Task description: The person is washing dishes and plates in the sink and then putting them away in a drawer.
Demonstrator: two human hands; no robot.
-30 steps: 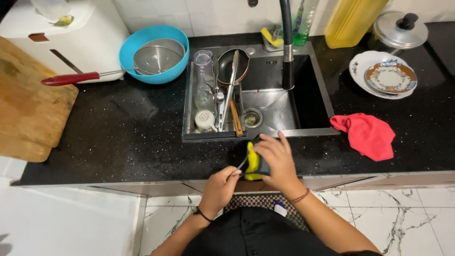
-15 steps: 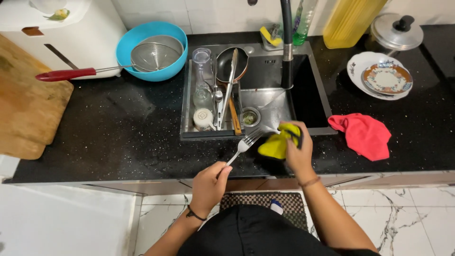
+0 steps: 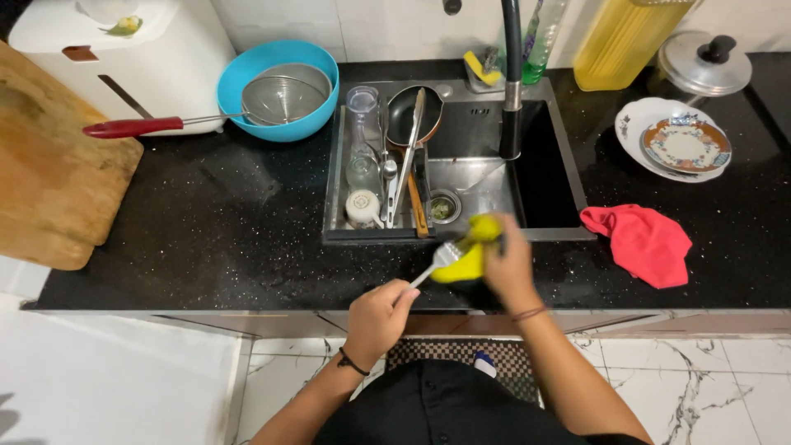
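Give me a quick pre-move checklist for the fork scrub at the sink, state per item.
1. Left hand grips the fork by its handle: ok.
2. Right hand presses the yellow sponge on the tines: ok.
3. Fork held over the counter edge, not the sink basin: not ok.
4. Water running from the tap: cannot tell.
5. Free space in the sink rack: not ok, crowded.
6. Red cloth away from both hands: ok.

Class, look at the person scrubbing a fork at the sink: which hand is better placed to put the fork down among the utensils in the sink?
Left, probably: the left hand already grips the fork, while the right hand holds the yellow sponge.
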